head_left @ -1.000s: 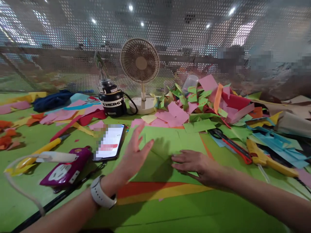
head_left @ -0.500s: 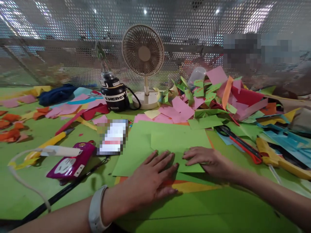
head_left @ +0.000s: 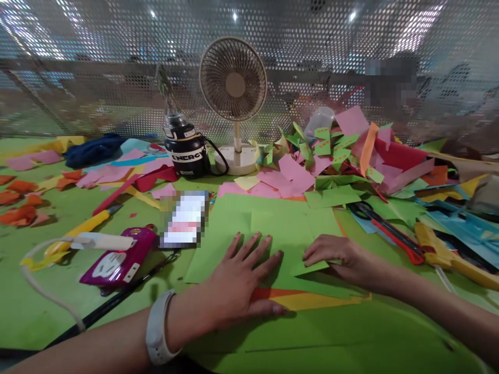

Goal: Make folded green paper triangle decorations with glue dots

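My left hand (head_left: pixel 244 280) lies flat with its fingers spread over a stack of green paper (head_left: pixel 218 228). The thumb of that hand reaches over a yellow sheet (head_left: pixel 307 301) at the stack's near edge. A smaller green piece (head_left: pixel 288 228) rests on the stack. To its right, my right hand (head_left: pixel 337 257) pinches the near right corner of this smaller piece, and the corner is lifted a little. The palm and thumb of my right hand are partly hidden.
A phone (head_left: pixel 185 218), a magenta power bank (head_left: pixel 120 259) and a yellow cutter (head_left: pixel 86 224) are on the left. Behind stand a black bottle (head_left: pixel 189 156) and a fan (head_left: pixel 234 83). Scissors (head_left: pixel 390 234), a yellow glue gun (head_left: pixel 436 249) and heaped paper scraps (head_left: pixel 331 156) lie right.
My left hand has shifted slightly left and its fingers have spread more. My right hand has closed on the small piece's corner and raised it. The whole view has moved slightly.
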Demonstrator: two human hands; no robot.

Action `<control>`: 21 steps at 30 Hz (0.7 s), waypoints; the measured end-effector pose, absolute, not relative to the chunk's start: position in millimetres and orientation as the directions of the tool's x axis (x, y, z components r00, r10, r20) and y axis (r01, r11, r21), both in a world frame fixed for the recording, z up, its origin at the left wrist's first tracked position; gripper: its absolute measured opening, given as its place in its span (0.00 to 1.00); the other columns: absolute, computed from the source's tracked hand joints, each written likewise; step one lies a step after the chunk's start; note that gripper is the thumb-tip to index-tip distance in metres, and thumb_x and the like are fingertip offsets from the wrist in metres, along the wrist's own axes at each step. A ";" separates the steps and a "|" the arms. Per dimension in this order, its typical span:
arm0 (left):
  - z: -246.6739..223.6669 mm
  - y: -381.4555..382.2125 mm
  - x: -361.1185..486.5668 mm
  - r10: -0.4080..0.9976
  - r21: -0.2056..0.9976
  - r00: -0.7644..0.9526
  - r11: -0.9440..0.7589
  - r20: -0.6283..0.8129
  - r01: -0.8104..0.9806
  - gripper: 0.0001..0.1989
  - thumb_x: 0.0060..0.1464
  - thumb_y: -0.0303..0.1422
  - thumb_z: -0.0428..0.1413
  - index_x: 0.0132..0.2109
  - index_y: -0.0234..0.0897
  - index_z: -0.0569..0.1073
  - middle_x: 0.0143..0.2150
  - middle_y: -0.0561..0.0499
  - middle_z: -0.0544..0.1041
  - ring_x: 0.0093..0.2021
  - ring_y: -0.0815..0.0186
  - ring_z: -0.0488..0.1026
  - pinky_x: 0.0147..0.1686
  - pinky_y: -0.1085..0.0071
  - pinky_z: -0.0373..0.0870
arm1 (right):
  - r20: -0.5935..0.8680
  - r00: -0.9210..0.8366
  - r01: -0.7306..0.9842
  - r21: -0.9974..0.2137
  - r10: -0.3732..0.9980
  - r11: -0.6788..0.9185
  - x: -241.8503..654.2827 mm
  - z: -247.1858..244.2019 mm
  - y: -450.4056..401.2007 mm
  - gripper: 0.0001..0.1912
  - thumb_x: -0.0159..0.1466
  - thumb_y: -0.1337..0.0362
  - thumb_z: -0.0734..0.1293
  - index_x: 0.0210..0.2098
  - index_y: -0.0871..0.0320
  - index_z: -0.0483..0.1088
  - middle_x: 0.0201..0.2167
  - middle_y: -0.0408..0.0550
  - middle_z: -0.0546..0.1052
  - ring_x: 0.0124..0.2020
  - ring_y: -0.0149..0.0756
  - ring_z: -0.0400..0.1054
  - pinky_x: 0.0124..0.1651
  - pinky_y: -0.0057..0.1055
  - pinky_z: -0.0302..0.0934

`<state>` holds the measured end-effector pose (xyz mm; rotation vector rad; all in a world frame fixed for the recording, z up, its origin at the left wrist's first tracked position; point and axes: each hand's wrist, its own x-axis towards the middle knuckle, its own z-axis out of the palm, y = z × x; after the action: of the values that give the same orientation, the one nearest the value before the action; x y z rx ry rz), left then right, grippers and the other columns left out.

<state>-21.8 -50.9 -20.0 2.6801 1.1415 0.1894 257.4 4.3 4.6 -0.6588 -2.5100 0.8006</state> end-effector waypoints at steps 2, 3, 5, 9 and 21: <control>-19.1 -53.3 -21.4 0.745 0.233 0.668 -0.649 -0.002 0.724 0.44 0.55 0.63 0.41 0.69 0.41 0.53 0.71 0.37 0.50 0.69 0.43 0.46 0.64 0.41 0.36 | 0.174 -0.787 0.343 -0.674 0.592 0.654 254.7 9.7 5.4 0.10 0.66 0.60 0.64 0.37 0.54 0.78 0.35 0.49 0.80 0.37 0.32 0.74 0.40 0.29 0.68; -18.2 -54.4 -20.8 0.749 0.224 0.663 -0.643 -0.016 0.732 0.44 0.55 0.63 0.40 0.69 0.41 0.54 0.70 0.37 0.51 0.69 0.44 0.47 0.64 0.42 0.38 | 0.122 -0.778 0.367 -0.708 0.617 0.603 252.5 12.6 6.3 0.10 0.66 0.59 0.65 0.36 0.54 0.78 0.34 0.48 0.80 0.36 0.32 0.74 0.40 0.29 0.67; -15.9 -56.1 -19.3 0.746 0.211 0.665 -0.645 -0.033 0.734 0.43 0.55 0.63 0.40 0.69 0.40 0.53 0.70 0.36 0.51 0.69 0.46 0.48 0.64 0.45 0.41 | -0.010 -0.737 0.421 -0.789 0.676 0.448 246.5 16.1 9.0 0.11 0.64 0.56 0.66 0.36 0.55 0.78 0.33 0.46 0.79 0.36 0.33 0.73 0.40 0.29 0.67; -12.8 -56.2 -17.8 0.738 0.204 0.674 -0.655 -0.035 0.728 0.44 0.56 0.63 0.38 0.69 0.38 0.54 0.70 0.34 0.52 0.69 0.45 0.49 0.63 0.44 0.45 | -0.183 -0.560 0.464 -0.878 0.808 0.122 231.6 6.7 18.0 0.17 0.61 0.50 0.68 0.37 0.59 0.74 0.29 0.43 0.77 0.30 0.33 0.71 0.33 0.29 0.65; -10.7 -49.8 -24.3 0.730 0.244 0.683 -0.667 0.025 0.704 0.40 0.57 0.61 0.41 0.66 0.39 0.61 0.67 0.36 0.60 0.67 0.48 0.55 0.63 0.49 0.49 | -0.009 -0.517 0.590 -0.728 0.856 0.349 194.7 -2.6 18.0 0.14 0.68 0.57 0.60 0.42 0.55 0.75 0.42 0.48 0.80 0.44 0.40 0.73 0.48 0.35 0.65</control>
<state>-24.3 -49.8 -10.7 2.6812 1.1577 0.1778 194.7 18.0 -2.6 -1.2718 -2.2425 0.9754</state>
